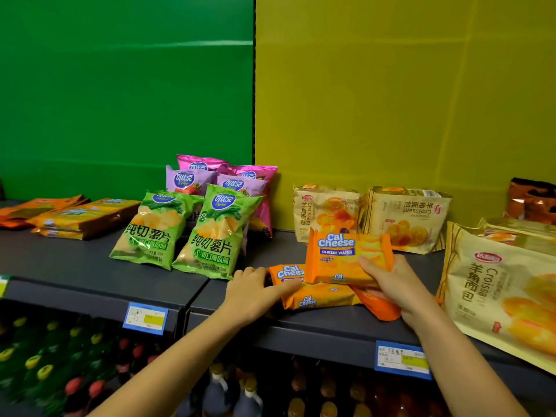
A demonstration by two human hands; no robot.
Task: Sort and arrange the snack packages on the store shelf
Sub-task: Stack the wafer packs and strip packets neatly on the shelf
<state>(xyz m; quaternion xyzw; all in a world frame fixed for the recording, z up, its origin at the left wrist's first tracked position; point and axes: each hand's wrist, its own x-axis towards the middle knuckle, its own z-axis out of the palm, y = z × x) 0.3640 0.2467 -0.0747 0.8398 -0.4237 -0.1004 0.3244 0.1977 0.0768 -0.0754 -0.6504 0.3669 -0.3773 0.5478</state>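
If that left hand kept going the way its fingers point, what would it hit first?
The left hand touches the flat Cal Cheese pack lying on the shelf; pushing on, it would likely shove that pack first.

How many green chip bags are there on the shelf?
2. The left green chip bag and the right green chip bag stand side by side, in front of the pink and purple bags, which might hide more.
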